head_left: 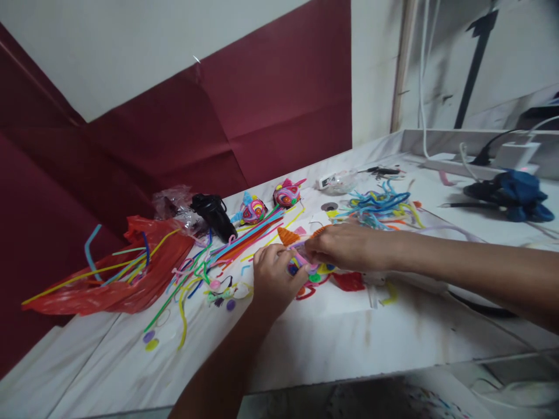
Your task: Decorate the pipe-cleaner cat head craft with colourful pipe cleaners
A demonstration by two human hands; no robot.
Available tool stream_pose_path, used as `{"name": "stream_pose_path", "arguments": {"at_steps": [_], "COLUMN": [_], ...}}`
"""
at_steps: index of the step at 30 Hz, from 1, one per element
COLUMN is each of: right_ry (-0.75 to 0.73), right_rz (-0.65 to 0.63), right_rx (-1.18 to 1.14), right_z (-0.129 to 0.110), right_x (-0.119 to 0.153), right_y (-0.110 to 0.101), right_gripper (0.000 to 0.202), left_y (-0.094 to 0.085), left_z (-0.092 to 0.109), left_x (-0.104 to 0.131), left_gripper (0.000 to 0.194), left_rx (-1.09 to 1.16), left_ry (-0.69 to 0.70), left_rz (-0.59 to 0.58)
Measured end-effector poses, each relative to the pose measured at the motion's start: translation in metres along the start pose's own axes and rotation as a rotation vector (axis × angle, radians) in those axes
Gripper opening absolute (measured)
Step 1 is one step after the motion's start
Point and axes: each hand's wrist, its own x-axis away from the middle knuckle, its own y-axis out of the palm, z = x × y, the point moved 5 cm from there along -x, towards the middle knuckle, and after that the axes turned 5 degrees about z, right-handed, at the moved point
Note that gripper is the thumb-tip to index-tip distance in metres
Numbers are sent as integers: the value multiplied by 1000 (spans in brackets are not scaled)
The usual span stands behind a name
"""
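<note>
Both my hands are on a colourful pipe-cleaner craft figure [313,277] lying on the white marbled table. It has orange pointed pieces on top, pink, yellow, green and blue parts, and a red piece at its lower right. My left hand [277,273] grips its left side with curled fingers. From the right, my right hand [334,247] reaches over its top, fingers bent down and pressed together. The right fingertips are partly hidden, so any small piece between them cannot be made out. Much of the figure is covered by the hands.
Two finished-looking round figures [287,193] stand behind. Left are a red plastic bag [131,285] with pipe cleaners, loose stems [244,238] and a black object [213,215]. Blue and yellow stems [379,203] lie behind my right forearm; a power strip [463,166] and dark-blue cloth item [522,195] sit right.
</note>
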Motion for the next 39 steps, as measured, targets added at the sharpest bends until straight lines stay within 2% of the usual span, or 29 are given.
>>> {"name": "stream_pose_path", "arguments": {"at_steps": [3, 9, 15, 19, 25, 32, 39], "right_ry": [9, 64, 83, 34, -29, 99, 289], "right_rz": [11, 37, 48, 24, 23, 134, 279], "right_rx": [16, 54, 63, 14, -2, 46, -27], "right_z": [1, 3, 4, 8, 19, 29, 34], "right_x": [-3, -8, -12, -13, -12, -7, 4], "right_y": [0, -2, 0, -7, -21, -22, -6], "right_gripper": [19, 19, 21, 19, 21, 18, 17], "left_y": [0, 2, 4, 5, 6, 7, 6], "left_z": [0, 1, 2, 2, 2, -2, -2], "left_x": [1, 1, 1, 0, 1, 4, 3], "left_gripper": [17, 15, 23, 21, 18, 20, 17], "left_rx": [6, 6, -63, -65, -53, -57, -40], "left_ry": [-1, -25, -77, -145, -169, -165, -166], "left_rz": [14, -36, -54, -77, -62, -71, -57]}}
